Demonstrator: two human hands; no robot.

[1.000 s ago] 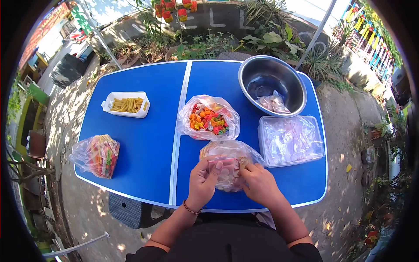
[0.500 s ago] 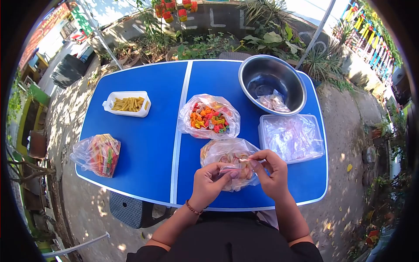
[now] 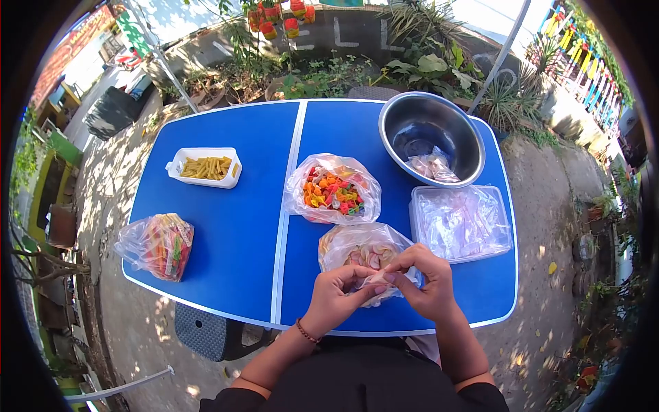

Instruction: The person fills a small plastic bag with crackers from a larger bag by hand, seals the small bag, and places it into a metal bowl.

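Observation:
My left hand (image 3: 333, 295) pinches a small clear plastic bag (image 3: 375, 280) between thumb and fingers. My right hand (image 3: 424, 278) is closed at the mouth of the same small bag, its thumb and fingertips pressed together there. Any snack piece inside those fingertips is hidden. Directly behind and below the hands stands a large open plastic bag (image 3: 339, 242) of pale, pinkish round crackers (image 3: 367, 257). Its front is partly covered by my hands.
Beyond it sits an open bag of colourful snack pieces (image 3: 332, 192). At right are a steel basin (image 3: 392, 141) holding filled packets (image 3: 434, 166) and a plastic container (image 3: 461, 223) of clear bags. Leftward are a white tub (image 3: 230, 180) of yellow sticks and a bag of coloured strips (image 3: 165, 247).
My right hand has moved slightly left to the small bag's mouth, bringing both hands together. The pale piece that showed at its fingertips is now out of sight. The view has shifted slightly.

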